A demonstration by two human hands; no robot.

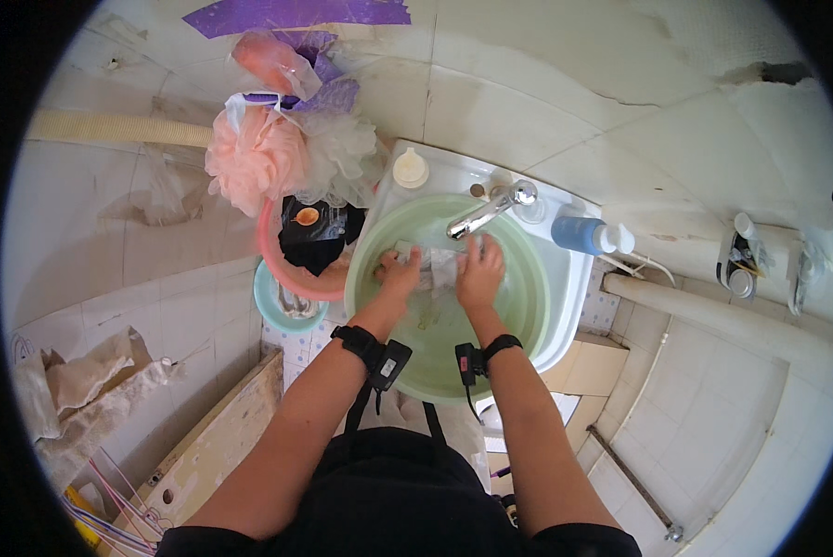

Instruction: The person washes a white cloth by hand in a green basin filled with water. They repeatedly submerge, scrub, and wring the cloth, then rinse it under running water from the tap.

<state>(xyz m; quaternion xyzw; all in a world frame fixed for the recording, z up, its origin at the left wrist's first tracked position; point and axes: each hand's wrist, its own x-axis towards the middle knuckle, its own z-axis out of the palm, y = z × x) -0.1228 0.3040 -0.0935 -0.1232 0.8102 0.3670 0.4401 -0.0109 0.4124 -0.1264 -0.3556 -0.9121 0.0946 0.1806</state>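
A pale green plastic basin point(451, 376) sits on the white washbasin, with shallow water in its bottom. Inside it, a wet whitish cloth point(436, 268) stretches between my two hands under the tap spout. My left hand point(397, 277) grips the cloth's left end, where some of it bunches by the fingers. At the other end, my right hand point(481, 275) holds the cloth, fingers curled near the chrome faucet point(486, 212). Both wrists wear black straps with small boxes.
A blue pump bottle point(578, 234) lies toward the washbasin's point(562, 334) right edge. Left of it are a pink basin point(298, 282) with dark cloth and a light blue basin point(270, 313). Mesh bath puffs point(259, 157) hang above these. Cardboard point(590, 365) sits low at right.
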